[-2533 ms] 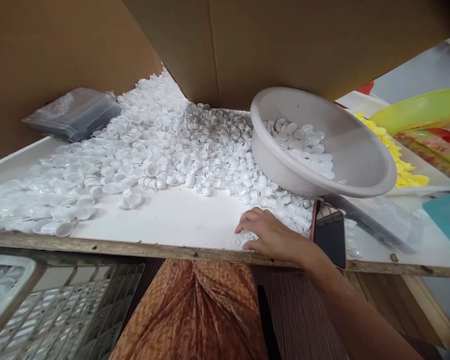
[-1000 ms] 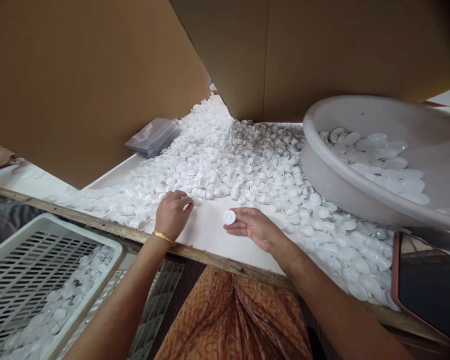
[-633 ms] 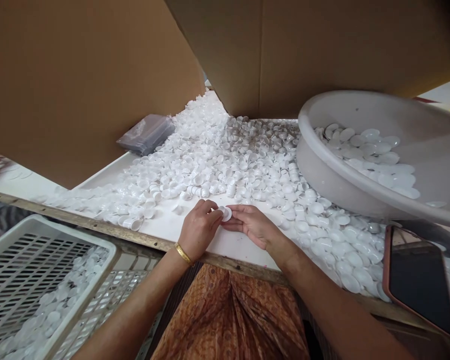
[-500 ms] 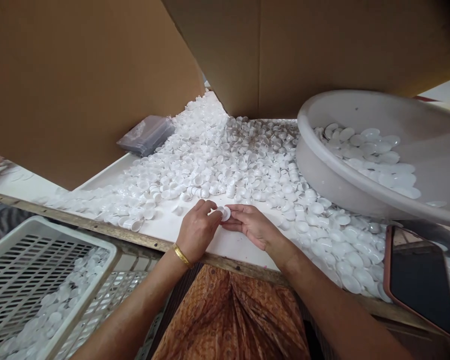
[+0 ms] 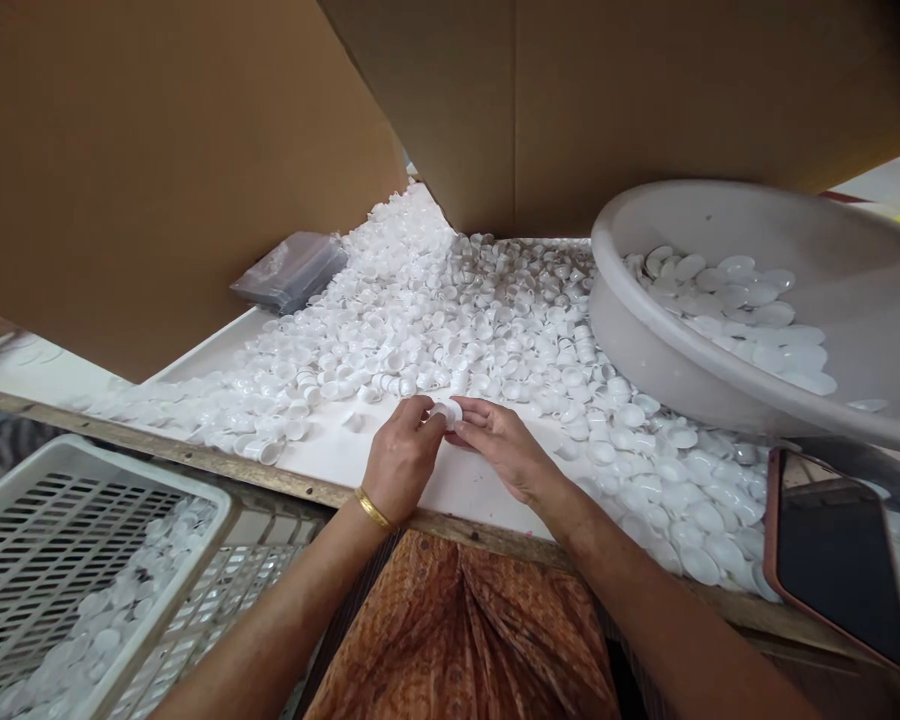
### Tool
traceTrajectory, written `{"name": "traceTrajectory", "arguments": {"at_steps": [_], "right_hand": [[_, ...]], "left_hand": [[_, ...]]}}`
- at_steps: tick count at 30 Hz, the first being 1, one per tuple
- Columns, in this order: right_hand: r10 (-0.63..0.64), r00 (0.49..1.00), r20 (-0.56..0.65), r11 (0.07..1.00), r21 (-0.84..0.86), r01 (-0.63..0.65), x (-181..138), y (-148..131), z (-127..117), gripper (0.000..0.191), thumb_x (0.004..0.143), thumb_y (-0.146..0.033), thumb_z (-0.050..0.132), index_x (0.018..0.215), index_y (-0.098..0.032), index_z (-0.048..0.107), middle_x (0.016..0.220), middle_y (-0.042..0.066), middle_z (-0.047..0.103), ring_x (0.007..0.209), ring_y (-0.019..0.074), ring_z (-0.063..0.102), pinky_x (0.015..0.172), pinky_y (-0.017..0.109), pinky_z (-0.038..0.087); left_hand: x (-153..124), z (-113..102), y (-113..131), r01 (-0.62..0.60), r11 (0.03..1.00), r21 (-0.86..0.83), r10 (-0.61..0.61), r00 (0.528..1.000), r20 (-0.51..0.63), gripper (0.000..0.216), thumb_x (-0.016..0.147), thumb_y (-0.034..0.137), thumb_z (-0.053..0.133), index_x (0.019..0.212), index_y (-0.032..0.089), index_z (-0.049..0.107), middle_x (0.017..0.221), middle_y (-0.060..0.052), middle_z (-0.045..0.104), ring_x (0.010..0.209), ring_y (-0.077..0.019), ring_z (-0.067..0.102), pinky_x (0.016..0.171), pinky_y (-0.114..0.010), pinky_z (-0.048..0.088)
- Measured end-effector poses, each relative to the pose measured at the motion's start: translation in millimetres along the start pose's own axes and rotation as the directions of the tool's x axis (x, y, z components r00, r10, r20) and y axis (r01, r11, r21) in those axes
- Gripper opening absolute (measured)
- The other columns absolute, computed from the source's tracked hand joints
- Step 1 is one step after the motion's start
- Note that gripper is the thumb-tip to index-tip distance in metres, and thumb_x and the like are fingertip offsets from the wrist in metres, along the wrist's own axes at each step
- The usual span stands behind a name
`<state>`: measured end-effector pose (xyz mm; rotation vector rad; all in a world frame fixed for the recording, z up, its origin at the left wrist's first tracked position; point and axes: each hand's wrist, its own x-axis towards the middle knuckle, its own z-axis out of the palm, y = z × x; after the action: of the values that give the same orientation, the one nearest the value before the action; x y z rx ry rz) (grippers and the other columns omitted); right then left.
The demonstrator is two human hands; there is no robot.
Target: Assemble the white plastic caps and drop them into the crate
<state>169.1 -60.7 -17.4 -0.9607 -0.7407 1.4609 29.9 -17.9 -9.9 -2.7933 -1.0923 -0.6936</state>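
Between my two hands, just above the table's front part, is a small white round plastic piece [image 5: 447,411]. My left hand [image 5: 405,450], with a gold bangle at the wrist, pinches it from the left. From the right, my right hand [image 5: 499,440] holds it between thumb and fingers. The pieces seem to be a small cap and a disc together, but the fingers partly hide them. Beyond my hands spreads a heap of small white plastic caps [image 5: 420,330]. Flatter white discs [image 5: 682,500] lie to the right of my right forearm.
A large tilted basin [image 5: 645,340] with white discs stands at right. A phone [image 5: 832,550] lies at the front right edge. White pieces fill part of a plastic basket [image 5: 225,510] at lower left. Cardboard [image 5: 195,150] rises behind, beside a plastic-wrapped packet [image 5: 292,270].
Both hands have moved slightly up and away with the white piece. My right fingers have curled in closer around it, and the piece has tilted.
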Motion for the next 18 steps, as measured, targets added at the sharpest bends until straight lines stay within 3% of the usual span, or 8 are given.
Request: {"name": "traceTrajectory", "arguments": {"at_steps": [3,6,8,11,13,15,18], "right_hand": [[-0.029,0.996,-0.087,0.999,0.033,0.032,3,1,-2,0.035,0.068,-0.028,0.070,0.098,-0.016,0.059,0.087,0.003,0.066,0.085,0.0144,0.062,0.087,0.032,0.047],[-0.045,0.986,-0.157,0.998,0.044,0.053,4,-2,-3,0.034,0.068,-0.032,0.069,0.095,-0.015,0.058,0.078,0.002,0.066,0.078,0.0143,0.062,0.081,0.031,0.049],[-0.083,0.980,-0.183,0.996,-0.005,0.084,4,-4,-4,0.032,0.070,-0.031,0.066,0.096,-0.016,0.057,0.082,0.002,0.065,0.079,0.0148,0.062,0.080,0.031,0.050],[-0.177,0.967,-0.186,0.969,-0.203,0.139,1,-4,-2,0.027,0.073,-0.029,0.061,0.097,-0.018,0.056,0.087,0.003,0.064,0.080,0.0152,0.061,0.077,0.031,0.051],[-0.249,0.956,-0.156,0.908,-0.380,0.174,-1,-3,-1,0.024,0.075,-0.027,0.057,0.098,-0.019,0.055,0.086,0.003,0.063,0.075,0.0148,0.061,0.073,0.030,0.051],[-0.358,0.928,-0.106,0.808,-0.533,0.251,-3,-1,1,0.021,0.076,-0.022,0.054,0.097,-0.021,0.054,0.090,0.003,0.061,0.077,0.0150,0.060,0.072,0.029,0.050],[-0.533,0.846,0.003,0.633,-0.663,0.401,-6,2,2,0.021,0.076,-0.014,0.048,0.096,-0.021,0.052,0.097,0.005,0.055,0.088,0.0161,0.056,0.076,0.028,0.049]], "left_hand": [[1,1,12,-0.004,1.000,-0.021,0.004,1.000,-0.020,0.025,0.090,0.022,0.036,0.091,0.016,0.060,0.100,-0.009,0.056,0.089,-0.0187,0.054,0.074,-0.031,0.049],[2,-4,21,-0.020,0.979,-0.201,0.007,0.998,-0.066,0.022,0.089,0.023,0.040,0.102,0.018,0.057,0.109,-0.010,0.055,0.096,-0.0189,0.055,0.082,-0.034,0.050],[4,-7,21,0.030,0.945,-0.325,-0.071,0.991,-0.115,0.024,0.087,0.024,0.044,0.108,0.020,0.056,0.111,-0.009,0.055,0.099,-0.0179,0.056,0.087,-0.034,0.049],[7,-10,16,0.231,0.851,-0.471,-0.296,0.953,-0.067,0.029,0.084,0.029,0.052,0.111,0.020,0.054,0.104,-0.007,0.058,0.087,-0.0157,0.059,0.074,-0.030,0.053],[9,-9,13,0.340,0.782,-0.522,-0.372,0.927,0.046,0.034,0.081,0.033,0.055,0.111,0.019,0.053,0.097,-0.006,0.058,0.075,-0.0135,0.060,0.062,-0.026,0.053],[10,-7,14,0.365,0.760,-0.538,-0.361,0.925,0.119,0.028,0.081,0.031,0.054,0.105,0.018,0.056,0.093,-0.005,0.058,0.070,-0.0121,0.058,0.059,-0.024,0.051],[10,-5,20,0.328,0.786,-0.524,-0.321,0.941,0.107,0.015,0.082,0.022,0.049,0.093,0.018,0.058,0.087,-0.003,0.056,0.070,-0.0109,0.055,0.061,-0.023,0.048]]}}
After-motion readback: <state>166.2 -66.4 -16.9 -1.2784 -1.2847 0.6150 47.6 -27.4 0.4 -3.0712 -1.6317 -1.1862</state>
